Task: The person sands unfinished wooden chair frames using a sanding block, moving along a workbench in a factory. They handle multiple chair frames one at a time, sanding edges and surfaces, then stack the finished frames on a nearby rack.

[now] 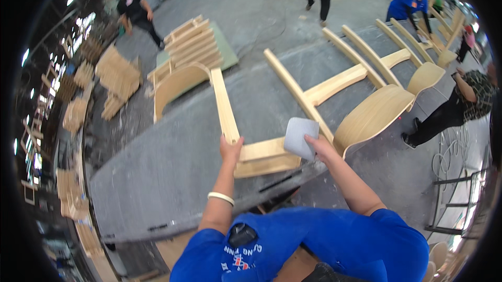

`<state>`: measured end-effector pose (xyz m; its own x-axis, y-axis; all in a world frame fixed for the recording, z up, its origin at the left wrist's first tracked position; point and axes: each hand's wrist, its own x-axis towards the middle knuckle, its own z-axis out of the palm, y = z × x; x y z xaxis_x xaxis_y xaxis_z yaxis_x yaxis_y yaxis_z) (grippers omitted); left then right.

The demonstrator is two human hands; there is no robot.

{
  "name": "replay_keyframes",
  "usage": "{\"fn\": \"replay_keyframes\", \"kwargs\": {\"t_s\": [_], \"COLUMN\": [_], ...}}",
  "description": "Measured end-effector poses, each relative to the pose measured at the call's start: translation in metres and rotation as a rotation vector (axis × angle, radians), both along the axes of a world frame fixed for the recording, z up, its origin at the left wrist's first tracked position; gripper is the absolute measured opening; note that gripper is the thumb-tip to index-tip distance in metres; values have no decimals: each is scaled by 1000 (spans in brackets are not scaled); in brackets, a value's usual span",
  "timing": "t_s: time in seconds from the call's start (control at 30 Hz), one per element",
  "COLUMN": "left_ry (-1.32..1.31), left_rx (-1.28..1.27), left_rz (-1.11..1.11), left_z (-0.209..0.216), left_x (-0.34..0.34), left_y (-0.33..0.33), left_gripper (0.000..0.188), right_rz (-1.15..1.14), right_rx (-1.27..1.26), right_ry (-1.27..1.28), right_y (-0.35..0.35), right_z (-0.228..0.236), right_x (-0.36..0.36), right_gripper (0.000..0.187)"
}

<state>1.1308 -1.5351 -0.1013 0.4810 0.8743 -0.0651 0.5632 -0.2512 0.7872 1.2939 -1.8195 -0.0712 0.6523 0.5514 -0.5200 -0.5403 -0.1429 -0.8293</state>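
Note:
A pale wooden chair frame lies on the grey table in front of me. My left hand (230,150) is closed around the near end of its left leg (224,101). In my right hand (321,148) is a pale grey sheet of sandpaper (300,136), pinched at its right edge. The sheet covers the right end of the frame's crossbar (264,149); whether it touches the wood I cannot tell. Below the crossbar sits another wooden piece (266,166). A curved plywood backrest (178,84) adjoins the left leg's far end. The right leg (293,86) slants away beyond the sandpaper.
More chair frames with curved backrests (372,114) line the table (157,177) to the right. Stacked wooden parts (192,44) stand on a green board at the far left. Several people are around, one person (473,96) close on the right. A dark metal rack (454,203) stands at the right.

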Motion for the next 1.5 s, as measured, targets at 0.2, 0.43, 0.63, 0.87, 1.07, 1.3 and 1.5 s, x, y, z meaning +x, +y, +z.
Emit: {"fn": "replay_keyframes", "kwargs": {"t_s": [0.2,0.43,0.63,0.87,1.07,1.3,1.5], "left_ry": [110,106,175,92,-81,-240,-184], "left_rx": [88,21,203,-220,-594,-785,-819], "left_rz": [-12,-61,60,-40,67,190,215], "left_z": [-21,-49,-71,-99,-93,-88,-81], "left_x": [-65,-63,-58,-72,-82,-82,-81], "left_y": [4,7,-7,20,-1,-5,-4], "left_gripper": [50,51,49,56,45,43,45], "right_rz": [46,-7,41,26,104,100,54], "right_rx": [-122,-79,-168,-102,-233,-332,-305], "right_ry": [-38,-51,-215,-49,-69,-246,-287], "right_y": [-3,1,0,1,12,20,21], "right_z": [-7,-57,-82,-76,-99,-146,-138], "right_x": [-56,-64,-65,-43,-32,-37,-38], "right_gripper": [48,45,42,46,55,56,52]}}
